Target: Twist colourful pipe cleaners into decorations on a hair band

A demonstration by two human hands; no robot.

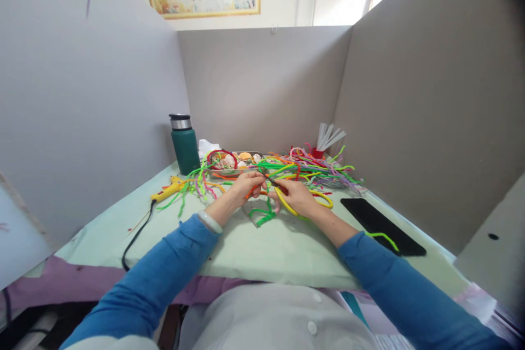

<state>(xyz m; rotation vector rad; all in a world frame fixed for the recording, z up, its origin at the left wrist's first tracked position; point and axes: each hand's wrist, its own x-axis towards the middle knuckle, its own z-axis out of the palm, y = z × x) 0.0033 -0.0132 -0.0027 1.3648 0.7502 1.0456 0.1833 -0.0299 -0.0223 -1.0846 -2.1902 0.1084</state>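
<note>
Left hand: the left hand (pixel 246 186) was closed, fingers pinching an orange stem (pixel 251 192) at mid-surface.
Right hand: the right hand (pixel 296 197) was curled shut around a yellow stem (pixel 285 203), fingertips meeting those of the left.
Green stem: a green stem (pixel 264 216) lay coiled on the surface (pixel 262 251) just below both hands.
Pile: a heap of coloured stems (pixel 311 170) lay behind the hands.
Flask: a green flask (pixel 184 145) stood far left.
Glue gun: a yellow glue gun (pixel 168 190) lay left of the hands.
Phone: a black phone (pixel 381 225) lay to the right.
</note>
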